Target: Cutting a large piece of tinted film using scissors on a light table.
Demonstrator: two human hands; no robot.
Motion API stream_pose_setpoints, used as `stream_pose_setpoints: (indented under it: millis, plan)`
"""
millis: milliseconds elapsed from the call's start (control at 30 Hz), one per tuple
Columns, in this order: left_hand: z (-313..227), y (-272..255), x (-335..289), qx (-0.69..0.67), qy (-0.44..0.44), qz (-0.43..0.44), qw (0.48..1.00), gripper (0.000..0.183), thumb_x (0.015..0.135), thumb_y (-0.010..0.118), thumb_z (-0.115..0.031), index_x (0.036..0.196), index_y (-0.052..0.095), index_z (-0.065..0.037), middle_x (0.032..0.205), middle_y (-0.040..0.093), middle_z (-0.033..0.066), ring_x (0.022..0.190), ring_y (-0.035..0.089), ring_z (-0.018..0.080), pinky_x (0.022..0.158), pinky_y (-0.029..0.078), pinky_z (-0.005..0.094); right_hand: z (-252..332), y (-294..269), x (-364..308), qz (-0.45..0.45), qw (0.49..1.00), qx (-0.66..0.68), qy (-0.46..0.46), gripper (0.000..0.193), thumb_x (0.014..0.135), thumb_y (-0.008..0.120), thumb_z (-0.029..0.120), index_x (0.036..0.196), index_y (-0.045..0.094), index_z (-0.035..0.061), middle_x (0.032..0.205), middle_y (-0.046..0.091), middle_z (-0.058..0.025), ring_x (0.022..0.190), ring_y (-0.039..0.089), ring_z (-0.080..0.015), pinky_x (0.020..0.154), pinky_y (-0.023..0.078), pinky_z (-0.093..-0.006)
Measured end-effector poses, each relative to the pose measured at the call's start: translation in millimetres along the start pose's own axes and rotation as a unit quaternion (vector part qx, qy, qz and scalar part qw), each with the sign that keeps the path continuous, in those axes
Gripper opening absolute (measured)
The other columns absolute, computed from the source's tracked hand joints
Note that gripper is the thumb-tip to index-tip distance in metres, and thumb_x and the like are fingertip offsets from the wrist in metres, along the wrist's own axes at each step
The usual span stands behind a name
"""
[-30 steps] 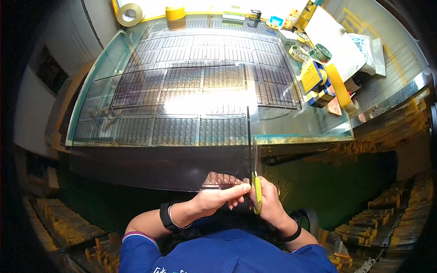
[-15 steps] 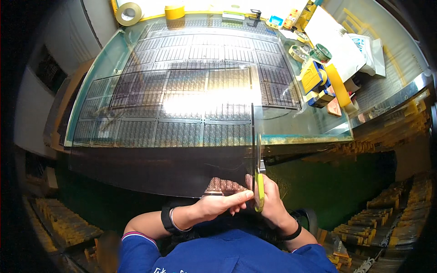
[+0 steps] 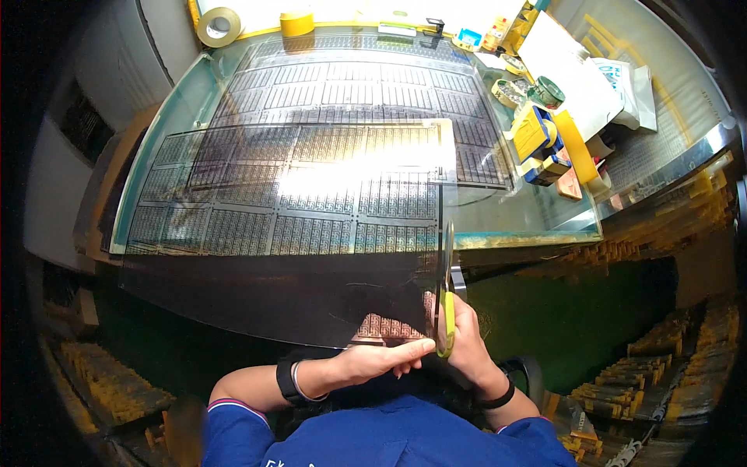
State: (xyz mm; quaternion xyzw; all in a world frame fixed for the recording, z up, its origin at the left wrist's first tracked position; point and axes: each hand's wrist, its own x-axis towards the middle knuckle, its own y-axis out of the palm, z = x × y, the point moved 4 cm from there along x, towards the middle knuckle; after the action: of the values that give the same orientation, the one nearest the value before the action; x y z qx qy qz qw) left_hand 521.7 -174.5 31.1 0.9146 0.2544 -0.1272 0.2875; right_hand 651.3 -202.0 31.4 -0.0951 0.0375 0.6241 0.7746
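A: What do I see from my head view?

B: You have a big, thin sheet (image 3: 296, 300) across the middle of the frame. It looks like smooth, shiny plastic, with rows of tiny dark boxes on it. It is see-through in places, and a bright white shine sits near its top.

A: What is under it?

B: Its far part lies over your glass table (image 3: 537, 237), which has a blue-green edge. Another patterned sheet (image 3: 334, 74) shows higher up in the frame. The near part of your sheet sticks out past the table's front edge and looks almost black there.

A: What is my left hand (image 3: 381, 361) doing?

B: It is at the bottom middle, pinching the sheet's lower right corner. Your thumb lies flat along the edge on top, with your fingers under it. Little boxes show over your skin through the sheet.

A: And my right hand (image 3: 467, 342)?

B: It is just right of your left one, wrapped around scissors (image 3: 446, 323) with a bright green, curved handle. The thin metal part points up the frame, along the sheet's right edge. I can't tell how wide the blades are spread.

A: Anything else?

B: A fat, round tape roll (image 3: 205, 28) stands at the upper left, and a yellow and blue tape holder (image 3: 532, 134) sits at the upper right.
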Motion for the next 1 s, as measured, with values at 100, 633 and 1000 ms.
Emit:
stream_pose_setpoints:
  millis: [100,633,1000]
  plan:
    - [3,-1,2,-0.002,0.002,-0.003,1.0,0.021,0.083,0.059,-0.026,0.077,0.061,-0.006,0.061,0.057,0.0014,0.049,0.051,0.0068,0.043,0.041,0.0201,1,-3,2,-0.014,0.999,-0.021,-0.035,0.017,0.087,0.046,0.015,0.073,0.046,0.0041,0.057,0.044,0.0012,0.049,0.043,-0.0061,0.044,0.037,-0.0229]
    - [8,2,-1,0.04,-0.074,0.034,0.996,0.026,0.083,0.059,-0.032,0.073,0.06,-0.008,0.062,0.056,-0.0007,0.052,0.051,0.0065,0.047,0.041,0.0198,-1,-9,10,0.006,1.0,0.01,-0.001,0.016,0.092,0.043,0.016,0.086,0.05,0.0033,0.068,0.047,0.0055,0.06,0.041,-0.0013,0.05,0.035,-0.0186]
    - [16,2,-3,0.12,-0.111,0.099,0.982,0.044,0.083,0.049,-0.051,0.075,0.057,-0.008,0.069,0.051,-0.0009,0.062,0.046,0.0073,0.056,0.04,0.0204,1,-14,15,-0.02,0.999,0.032,0.003,0.014,0.091,0.044,0.015,0.087,0.05,0.0036,0.068,0.044,0.0059,0.059,0.039,-0.001,0.049,0.034,-0.0187]
